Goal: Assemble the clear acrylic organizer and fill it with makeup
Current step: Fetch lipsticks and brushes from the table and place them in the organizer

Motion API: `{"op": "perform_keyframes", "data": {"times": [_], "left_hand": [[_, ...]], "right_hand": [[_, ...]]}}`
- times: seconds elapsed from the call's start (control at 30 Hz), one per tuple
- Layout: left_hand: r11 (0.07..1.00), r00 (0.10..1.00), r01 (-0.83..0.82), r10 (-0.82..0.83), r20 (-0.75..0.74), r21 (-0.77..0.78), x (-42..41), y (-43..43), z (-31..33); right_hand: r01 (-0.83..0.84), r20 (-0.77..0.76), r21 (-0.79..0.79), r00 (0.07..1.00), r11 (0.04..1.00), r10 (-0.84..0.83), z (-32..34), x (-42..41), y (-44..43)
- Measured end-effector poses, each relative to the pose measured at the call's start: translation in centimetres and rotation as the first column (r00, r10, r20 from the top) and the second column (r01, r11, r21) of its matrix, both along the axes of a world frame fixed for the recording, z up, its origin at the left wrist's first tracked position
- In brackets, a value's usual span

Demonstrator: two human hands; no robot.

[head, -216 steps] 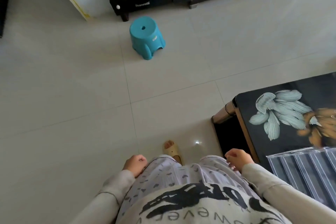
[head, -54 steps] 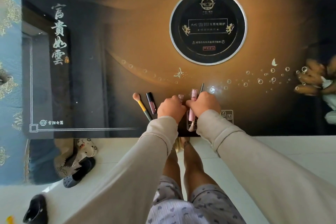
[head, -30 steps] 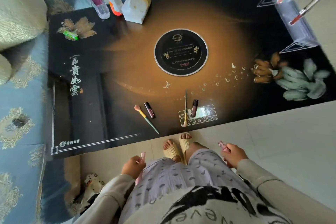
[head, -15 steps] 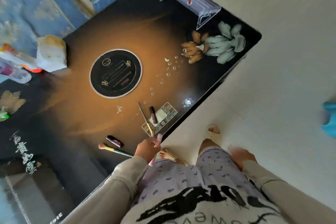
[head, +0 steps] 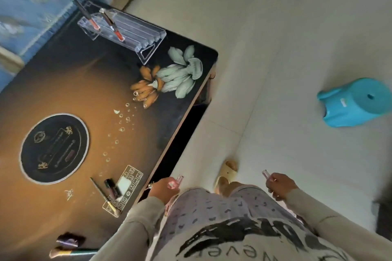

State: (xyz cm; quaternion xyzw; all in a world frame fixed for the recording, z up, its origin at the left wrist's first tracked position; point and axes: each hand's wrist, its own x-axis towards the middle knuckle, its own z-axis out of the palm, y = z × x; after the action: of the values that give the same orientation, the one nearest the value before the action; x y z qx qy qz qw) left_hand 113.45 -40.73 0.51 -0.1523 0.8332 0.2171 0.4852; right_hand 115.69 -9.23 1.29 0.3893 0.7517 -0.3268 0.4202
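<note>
The left hand (head: 164, 189) has its fingers curled round a pink tube (head: 175, 182); the right hand (head: 280, 186) pinches a second tube (head: 266, 175). Both tubes look light and smooth, so they are best held at the middle. The clear organizer (head: 127, 29) stands at the far corner of the table (head: 63, 95); it seems stiff and probably brittle.

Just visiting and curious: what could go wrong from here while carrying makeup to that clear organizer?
The blue stool stands on the floor near the route; a foot might catch it. The clear organizer sits by the table's far edge with two lip glosses leaning in it; a bump could topple them. Left hand and right hand each hold a pink tube that may slip.
</note>
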Motion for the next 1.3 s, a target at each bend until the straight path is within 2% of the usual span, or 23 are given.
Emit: {"op": "perform_keyframes", "data": {"times": [0.1, 0.2, 0.4, 0.6, 0.77, 0.87, 1.0, 1.1, 1.17, 1.23, 1.3], "left_hand": [[0.996, 0.996, 0.087, -0.087, 0.005, -0.034, -1.8, 2.8, -0.4], [0.996, 0.996, 0.087, -0.087, 0.001, -0.017, -4.0, 5.1, -0.7], [0.999, 0.998, 0.053, -0.053, 0.019, 0.002, -11.3, 8.4, -1.3], [0.967, 0.967, 0.253, -0.253, -0.013, -0.013, -22.3, 12.5, -1.7], [0.956, 0.952, 0.291, -0.288, -0.103, 0.021, -33.0, 16.2, -0.3], [0.942, 0.933, 0.335, -0.327, -0.152, 0.027, -37.9, 18.4, 0.4], [0.958, 0.947, 0.282, -0.271, -0.172, 0.043, -42.3, 20.2, 0.6], [0.983, 0.975, 0.175, -0.165, -0.152, 0.057, -44.2, 20.7, 0.0], [0.993, 0.987, 0.113, -0.107, -0.122, 0.039, -45.1, 21.0, -0.5], [0.998, 0.995, 0.065, -0.063, -0.083, 0.014, -45.6, 21.4, -0.9], [0.999, 0.999, 0.024, -0.025, -0.047, -0.030, -45.8, 21.9, -1.0]], "right_hand": [[0.026, -0.036, -0.019, 0.999, 0.999, -0.027, 0.5, -2.9, 2.6], [0.097, -0.074, -0.031, 0.992, 0.995, -0.099, 0.4, -5.1, 4.6], [0.067, 0.011, -0.060, 0.998, 0.996, -0.067, -0.8, -9.0, 7.2], [0.087, 0.069, -0.022, 0.994, 0.996, -0.086, -1.6, -14.4, 10.6], [0.205, 0.039, 0.037, 0.978, 0.978, -0.206, -1.0, -19.6, 13.2], [0.108, 0.064, 0.098, 0.991, 0.989, -0.115, -0.6, -22.9, 13.9], [0.050, 0.049, 0.119, 0.997, 0.992, -0.056, -0.5, -27.7, 15.8], [0.185, 0.011, 0.039, 0.982, 0.982, -0.186, -0.7, -31.9, 17.9], [0.213, 0.006, 0.016, 0.977, 0.977, -0.213, -1.1, -34.9, 19.5], [0.138, 0.002, 0.002, 0.990, 0.990, -0.138, -1.7, -38.4, 21.0], [-0.008, -0.002, 0.003, 1.000, 1.000, 0.008, -2.1, -42.0, 22.2]]}}
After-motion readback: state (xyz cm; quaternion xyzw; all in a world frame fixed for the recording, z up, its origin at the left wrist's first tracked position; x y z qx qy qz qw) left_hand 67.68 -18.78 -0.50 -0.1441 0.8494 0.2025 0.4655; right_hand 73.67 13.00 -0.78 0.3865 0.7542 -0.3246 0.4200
